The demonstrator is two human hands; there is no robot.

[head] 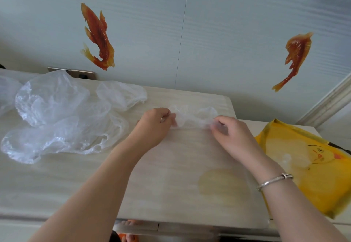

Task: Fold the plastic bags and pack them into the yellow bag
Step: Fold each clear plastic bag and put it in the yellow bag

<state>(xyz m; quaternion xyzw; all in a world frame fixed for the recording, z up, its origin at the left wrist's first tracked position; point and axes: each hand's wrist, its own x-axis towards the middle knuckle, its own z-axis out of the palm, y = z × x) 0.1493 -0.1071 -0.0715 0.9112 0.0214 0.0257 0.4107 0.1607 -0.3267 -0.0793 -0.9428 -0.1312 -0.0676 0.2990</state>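
Two hands work at mid-table (57,184): the left hand (154,123) and the right hand (227,129) (bracelet on wrist) each pinch one end of a clear plastic bag (190,118) stretched between them. The yellow bag (313,175) lies right of the right hand. Loose plastic bags (57,116) lie farther left.

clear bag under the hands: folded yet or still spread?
Spread. The clear bag lies flat in one sheet on the table; left hand and right hand pinch its bunched handles.
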